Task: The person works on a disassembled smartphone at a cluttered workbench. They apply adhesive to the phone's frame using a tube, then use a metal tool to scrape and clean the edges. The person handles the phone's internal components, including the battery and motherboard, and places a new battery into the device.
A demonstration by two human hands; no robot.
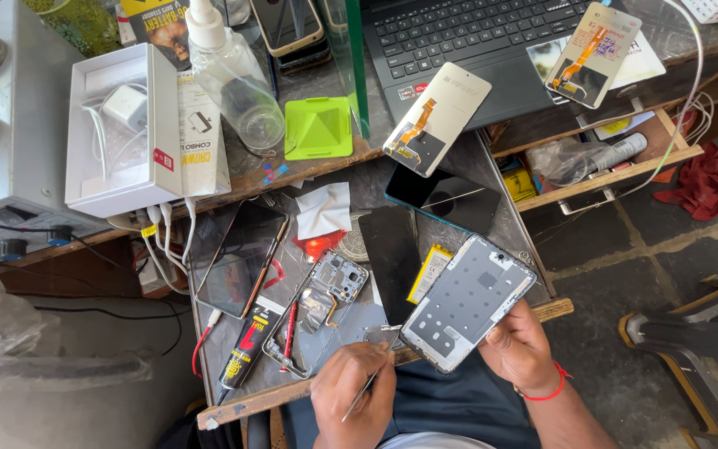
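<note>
The right hand (pixel 521 349) is clamped on the lower right corner of a silver phone frame (pixel 467 303), which tilts up and away from it with its inner metal face showing. The left hand (pixel 355 399) is pinched shut on thin tweezers (pixel 366 391), whose upper tip points toward the frame's lower left corner, just beside it.

Just beyond the left hand lies a second opened phone body (pixel 322 312) on the work mat, with a red-handled tool (pixel 290 328) across it and a black and red glue tube (pixel 247 349) to its left. Farther left rests a dark phone (pixel 243 258). Between the two frames stands a black screen panel (pixel 392 262), and a yellow battery (pixel 430 273) lies just beyond the held frame.

Well beyond the hands, a white open box (pixel 118 125) holds a charger and cable; beside it stands a clear bottle (pixel 230 71) and a green triangular holder (pixel 317 126). Two display assemblies with orange flex cables (pixel 435 116) (pixel 593 54) rest against a black laptop (pixel 467 41).
</note>
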